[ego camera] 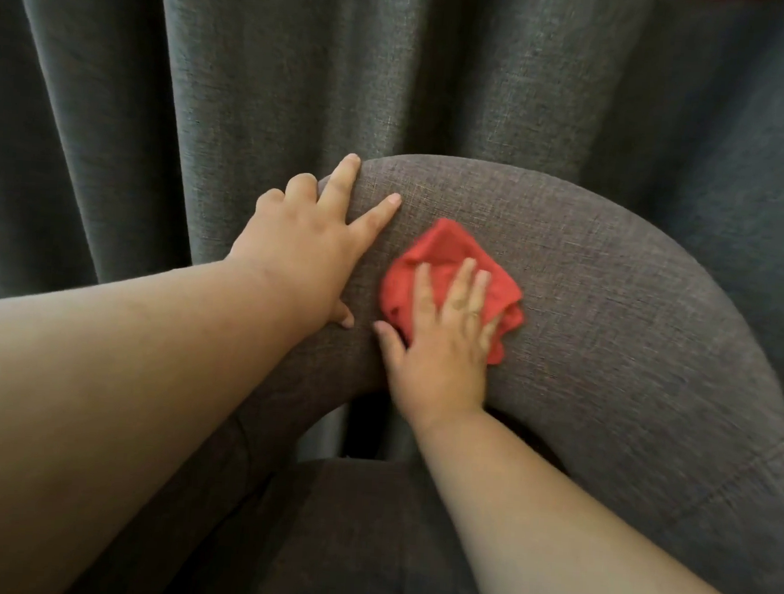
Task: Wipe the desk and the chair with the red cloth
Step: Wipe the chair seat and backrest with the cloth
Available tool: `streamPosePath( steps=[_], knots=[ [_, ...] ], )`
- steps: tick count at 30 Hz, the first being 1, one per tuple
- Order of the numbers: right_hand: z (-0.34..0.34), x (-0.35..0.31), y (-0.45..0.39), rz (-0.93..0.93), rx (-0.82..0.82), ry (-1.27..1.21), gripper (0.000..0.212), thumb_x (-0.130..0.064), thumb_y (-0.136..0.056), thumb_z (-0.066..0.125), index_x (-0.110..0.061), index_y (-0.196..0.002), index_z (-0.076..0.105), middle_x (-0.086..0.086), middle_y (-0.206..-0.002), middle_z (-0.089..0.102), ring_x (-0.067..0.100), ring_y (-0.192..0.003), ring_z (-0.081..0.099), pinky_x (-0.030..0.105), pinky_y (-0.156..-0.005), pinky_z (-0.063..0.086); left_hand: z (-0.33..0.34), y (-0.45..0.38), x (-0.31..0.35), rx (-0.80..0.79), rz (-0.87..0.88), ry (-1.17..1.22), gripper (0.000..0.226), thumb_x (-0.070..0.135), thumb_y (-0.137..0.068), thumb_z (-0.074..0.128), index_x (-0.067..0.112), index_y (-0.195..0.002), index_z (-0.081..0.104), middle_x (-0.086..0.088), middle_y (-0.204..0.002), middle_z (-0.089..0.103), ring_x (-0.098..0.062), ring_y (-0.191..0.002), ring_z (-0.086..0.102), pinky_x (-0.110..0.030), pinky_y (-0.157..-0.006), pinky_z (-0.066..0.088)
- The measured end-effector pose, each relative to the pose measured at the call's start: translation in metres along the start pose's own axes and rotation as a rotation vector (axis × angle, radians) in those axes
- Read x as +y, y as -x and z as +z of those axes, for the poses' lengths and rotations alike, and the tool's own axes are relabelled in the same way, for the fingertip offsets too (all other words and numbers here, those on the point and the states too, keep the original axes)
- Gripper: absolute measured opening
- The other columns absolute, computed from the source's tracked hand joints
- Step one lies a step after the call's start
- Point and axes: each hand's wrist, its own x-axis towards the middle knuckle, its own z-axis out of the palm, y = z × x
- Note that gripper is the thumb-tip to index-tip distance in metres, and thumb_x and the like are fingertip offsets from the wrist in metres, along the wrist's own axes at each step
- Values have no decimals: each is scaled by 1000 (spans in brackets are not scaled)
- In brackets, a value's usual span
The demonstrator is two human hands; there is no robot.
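A grey fabric chair (611, 312) fills the middle and right, its curved backrest facing me and its seat (354, 540) below. The red cloth (449, 254), crumpled, lies flat against the backrest's inner face. My right hand (442, 346) presses on the cloth with fingers spread, covering its lower half. My left hand (310, 244) rests on the backrest's top left edge, fingers spread over the rim and thumb on the front. The desk is not in view.
A dark grey curtain (304, 58) hangs in folds right behind the chair and fills the whole background. A gap (362, 424) shows between backrest and seat.
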Motion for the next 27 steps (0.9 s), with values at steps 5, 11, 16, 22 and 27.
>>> streamPosePath(
  steps=[5, 11, 16, 22, 27],
  knots=[
    [1, 17, -2, -146, -24, 67, 83, -34, -83, 67, -25, -152, 23, 21, -161, 18, 39, -148, 12, 64, -113, 15, -1, -1, 1, -3, 3, 3, 133, 80, -49, 68, 39, -149, -8, -17, -160, -3, -36, -123, 37, -46, -90, 42],
    [-19, 65, 7, -42, 14, 158, 73, -36, -87, 63, -16, -150, 33, 22, -159, 23, 40, -147, 14, 63, -113, 9, 1, 1, 0, -4, 13, -9, 131, 80, -52, 67, 37, -149, -11, -18, -159, -4, -36, -122, 37, -45, -88, 43],
    [-3, -8, 7, -37, -96, -77, 71, -45, -93, 48, -23, -154, 20, 21, -163, 6, 36, -149, -1, 60, -114, 12, 1, 0, -1, -15, -4, -1, 131, 81, -51, 65, 37, -149, -10, -18, -159, -5, -35, -123, 37, -45, -89, 43],
    [-33, -8, 12, 60, -144, -358, 59, -42, -99, 39, -31, -153, 20, 7, -165, 9, 19, -149, -7, 51, -121, 7, -7, 3, -1, -65, -26, 23, 128, 75, -56, 69, 38, -148, -11, -18, -159, -7, -35, -122, 37, -46, -92, 42],
    [-98, -34, 6, 523, -205, -968, 53, -36, -102, 38, -34, -152, 21, 0, -162, 25, 15, -147, 21, 43, -120, 20, -48, 4, -2, -355, -147, 229, 101, 58, -74, 67, 43, -149, 0, -11, -160, -8, -43, -133, 28, -53, -104, 35]
  ],
)
